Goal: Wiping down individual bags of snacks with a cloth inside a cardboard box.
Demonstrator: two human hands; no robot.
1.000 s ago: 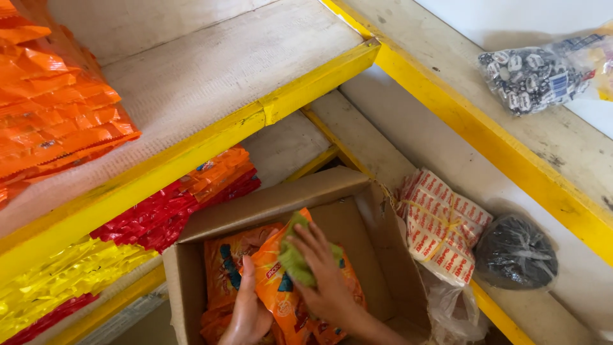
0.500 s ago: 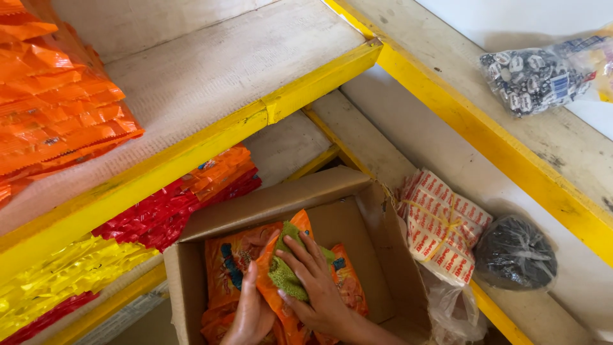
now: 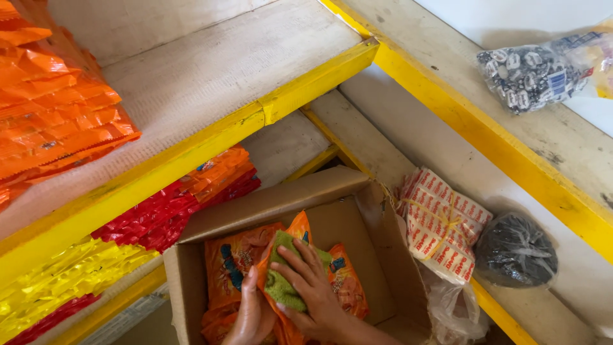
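Hiding under hands: orange packets.

A green cloth is seen low in the frame, just left of centre, crumpled and pressed flat against an orange snack packet. The packet is held tilted upright inside the open cardboard box, above more orange packets lying flat.

Snack packets lie in the cardboard box, a cloth on them. Right of the box sits a wrapped bundle, a dark bag beyond.
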